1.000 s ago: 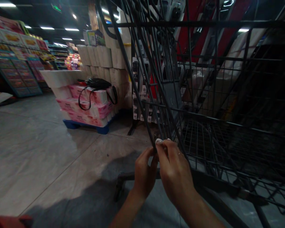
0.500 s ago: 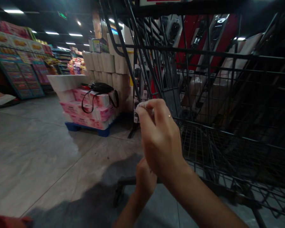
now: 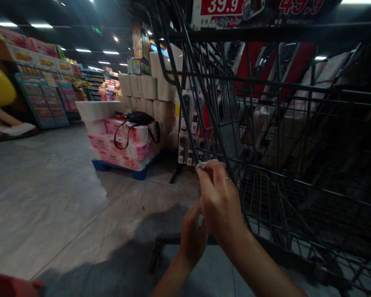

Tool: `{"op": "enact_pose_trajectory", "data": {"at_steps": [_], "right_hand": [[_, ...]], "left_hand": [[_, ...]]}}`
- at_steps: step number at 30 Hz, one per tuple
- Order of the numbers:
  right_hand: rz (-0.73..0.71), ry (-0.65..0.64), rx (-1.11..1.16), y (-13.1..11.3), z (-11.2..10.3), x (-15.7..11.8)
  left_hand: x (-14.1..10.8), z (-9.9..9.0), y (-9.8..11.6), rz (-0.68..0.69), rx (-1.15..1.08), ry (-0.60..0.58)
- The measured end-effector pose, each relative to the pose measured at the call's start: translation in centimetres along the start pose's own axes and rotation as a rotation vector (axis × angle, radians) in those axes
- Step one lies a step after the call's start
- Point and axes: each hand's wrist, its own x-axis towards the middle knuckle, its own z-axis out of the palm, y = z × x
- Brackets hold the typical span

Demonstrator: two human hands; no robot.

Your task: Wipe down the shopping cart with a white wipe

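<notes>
My right hand (image 3: 221, 198) is closed on a crumpled white tissue (image 3: 208, 163), pinched between thumb and fingers. The tissue presses against a slanting dark tube at the rear of a black shopping cart (image 3: 278, 173). Below and partly behind it is my left hand (image 3: 193, 235), its fingers curled. Their tips are hidden by my right hand, so what they hold, if anything, does not show. A lower frame bar with a caster wheel (image 3: 156, 255) runs behind my left wrist.
On the left, a blue pallet (image 3: 139, 171) carries pink and white paper packs, with a black strapped bag (image 3: 139, 117) on top. Behind the cart stands a rack of hanging packaged goods (image 3: 188, 128). Red price signs (image 3: 221, 7) hang above. Grey floor (image 3: 64, 198) spreads left.
My right hand has moved down along the cart's slanting tube with the tissue. The left hand stays low beneath it. The view has tilted up slightly, bringing the price signs into sight.
</notes>
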Motion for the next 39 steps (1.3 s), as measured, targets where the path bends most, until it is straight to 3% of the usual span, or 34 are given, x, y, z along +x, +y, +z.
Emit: {"op": "enact_pose_trajectory", "data": {"at_steps": [6,11,14,17,20,23,29,39], "right_hand": [[0.052,-0.078,0.04,0.0,0.7,-3.4],[0.193,-0.245,0.099,-0.2,-1.6,-3.9],[0.18,-0.044,0.196,0.5,-3.6,-1.9],[0.141,0.152,0.219,1.6,-4.2,1.0],[0.127,0.188,0.199,2.1,-3.4,3.0],[0.117,0.176,0.117,1.9,-2.4,3.0],[0.114,0.112,-0.029,2.1,-2.4,-0.6],[0.083,0.025,-0.073,3.6,-2.2,-8.2]], "left_hand": [[0.3,-0.1,0.4,-0.025,-0.087,-0.038],[0.6,-0.2,0.9,-0.038,-0.113,-0.044],[0.5,-0.1,0.9,-0.053,-0.106,-0.03],[0.2,0.1,0.9,-0.067,-0.091,-0.007],[0.1,0.2,0.8,-0.07,-0.083,0.006],[0.2,0.3,0.7,-0.067,-0.082,0.003],[0.4,0.3,0.3,-0.075,-0.082,-0.011],[0.7,0.6,-0.3,-0.13,-0.042,-0.034]]}}
